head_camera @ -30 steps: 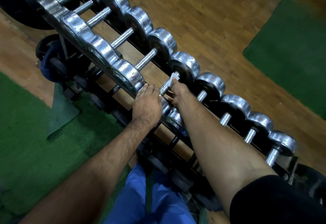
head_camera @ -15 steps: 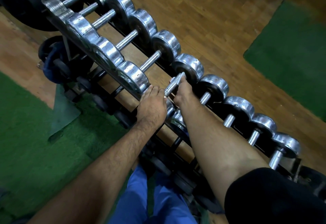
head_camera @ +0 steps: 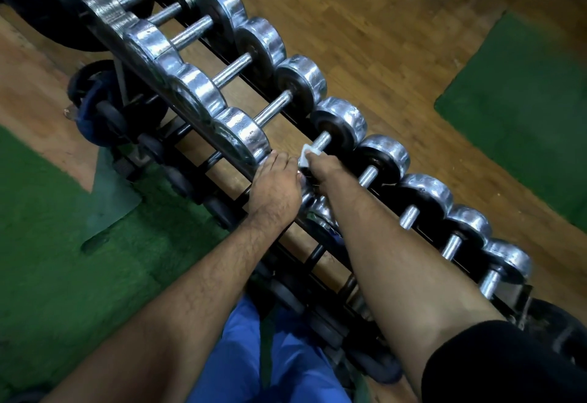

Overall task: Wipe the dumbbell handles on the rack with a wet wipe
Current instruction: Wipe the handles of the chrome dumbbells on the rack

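Note:
Chrome dumbbells lie side by side across a black rack that runs from top left to bottom right. My right hand grips the near end of one knurled handle with a white wet wipe wrapped under its fingers; the wipe's corner sticks out to the left. My left hand rests over the near head of that same dumbbell, its fingers curled over the head's far edge by the front rail. The near part of the handle is hidden by my right hand.
Further dumbbells with bare handles continue to the right. Black weight plates sit on a lower tier at the left. Green mats lie on the wooden floor on both sides. My blue trousers show at the bottom.
My right hand with the wipe has slid back along the handle toward me, baring the far knurled end. My left hand has stayed on the dumbbell head.

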`<state>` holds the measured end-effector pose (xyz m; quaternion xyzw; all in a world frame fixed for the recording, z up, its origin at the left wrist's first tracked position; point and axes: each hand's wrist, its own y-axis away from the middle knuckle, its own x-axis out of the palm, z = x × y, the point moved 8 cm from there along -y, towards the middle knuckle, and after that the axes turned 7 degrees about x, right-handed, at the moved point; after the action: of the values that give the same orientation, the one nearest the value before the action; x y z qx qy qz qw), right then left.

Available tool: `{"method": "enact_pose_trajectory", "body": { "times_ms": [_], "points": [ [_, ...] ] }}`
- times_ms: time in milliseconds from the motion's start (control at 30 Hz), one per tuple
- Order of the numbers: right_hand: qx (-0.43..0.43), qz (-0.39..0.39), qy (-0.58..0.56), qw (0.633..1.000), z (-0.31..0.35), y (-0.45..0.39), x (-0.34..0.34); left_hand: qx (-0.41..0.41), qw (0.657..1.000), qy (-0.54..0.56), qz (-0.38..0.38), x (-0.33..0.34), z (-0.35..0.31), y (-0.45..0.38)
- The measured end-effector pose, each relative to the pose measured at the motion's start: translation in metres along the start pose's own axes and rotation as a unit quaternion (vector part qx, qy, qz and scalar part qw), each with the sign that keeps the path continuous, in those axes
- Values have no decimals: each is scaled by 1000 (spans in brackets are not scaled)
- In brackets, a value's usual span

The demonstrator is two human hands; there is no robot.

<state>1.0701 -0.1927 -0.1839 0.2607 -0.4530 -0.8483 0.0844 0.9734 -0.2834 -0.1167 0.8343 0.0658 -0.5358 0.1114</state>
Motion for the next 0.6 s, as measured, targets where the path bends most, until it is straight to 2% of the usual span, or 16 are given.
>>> {"method": "enact_pose_trajectory", "body": {
  "times_ms": [133,267,367,467,600],
  "points": [
    [-3,53,-1,999,-2,11,2,-3,1000,2,-5,-2,-1,1],
    [18,-20,-81,996,7,6,-10,3,1000,8,-7,-4,-1,1],
    [-60,-86,35,994,15,6,-15,6,1000,12,-14,-5,-2,1],
    [-168,-187,201,947,19,23,-23,1,1000,14,-21,-5,-3,2],
    [-317,-256,353,842,34,37,-25,2,1000,11,-21,-5,-3,2]
  ]
}}
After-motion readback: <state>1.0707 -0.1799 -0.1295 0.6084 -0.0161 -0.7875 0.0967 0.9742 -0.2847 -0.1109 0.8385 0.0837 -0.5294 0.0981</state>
